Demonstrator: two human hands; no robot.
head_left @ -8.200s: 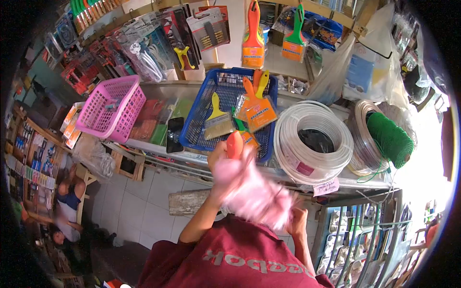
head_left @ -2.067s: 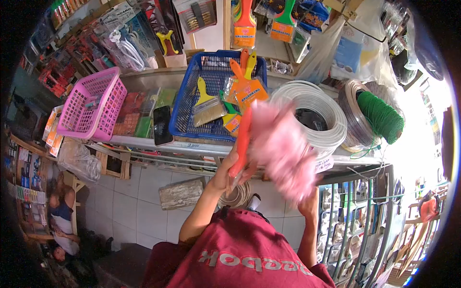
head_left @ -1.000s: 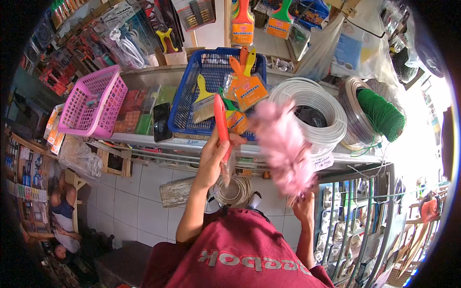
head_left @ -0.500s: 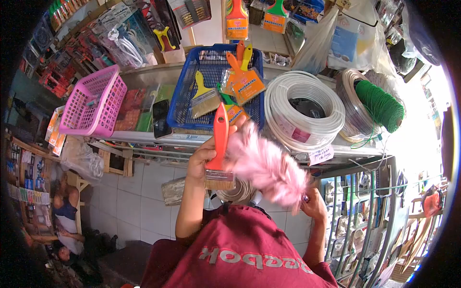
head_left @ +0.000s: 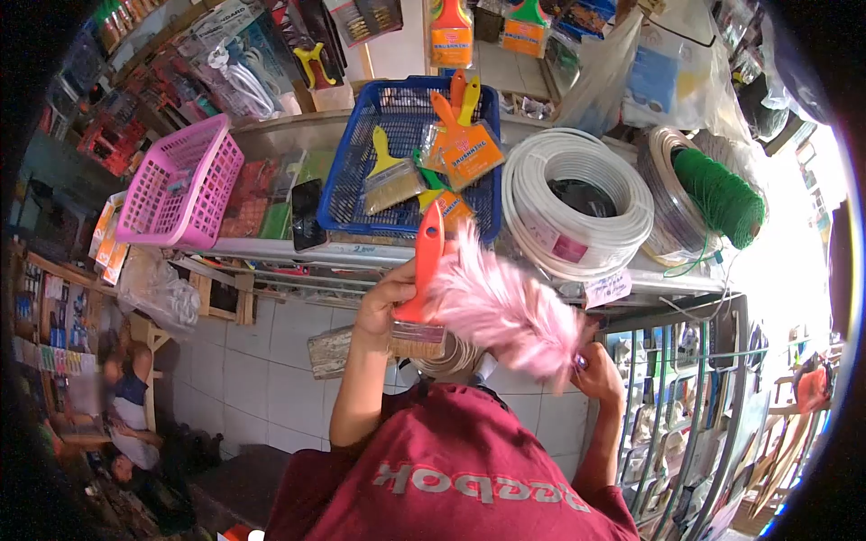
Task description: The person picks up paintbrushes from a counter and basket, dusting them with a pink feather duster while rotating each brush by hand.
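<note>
My left hand (head_left: 388, 305) is closed around a red-handled paintbrush (head_left: 428, 261), its bristles pointing down toward me. A pink fluffy duster (head_left: 510, 311) lies across in front of me, its tip touching the paintbrush's side and partly covering my left fingers. At the duster's other end, my right hand (head_left: 599, 371) grips its handle, which is mostly hidden. Just beyond my left hand, a blue basket (head_left: 338, 194) holds several paintbrushes, among them a yellow-handled paintbrush (head_left: 390, 176) and an orange packaged paintbrush (head_left: 471, 153).
On the glass counter (head_left: 352, 249) stand a pink basket (head_left: 185, 185), a phone (head_left: 308, 215), a white cable coil (head_left: 577, 203) and a green rope roll (head_left: 719, 198). A glass display case (head_left: 672, 388) is at my right. Another person (head_left: 131, 406) is at far left.
The duster has shifted slightly against the paintbrush and its fibres are blurred by motion. Both hands keep their hold. The whole view has moved a little.
</note>
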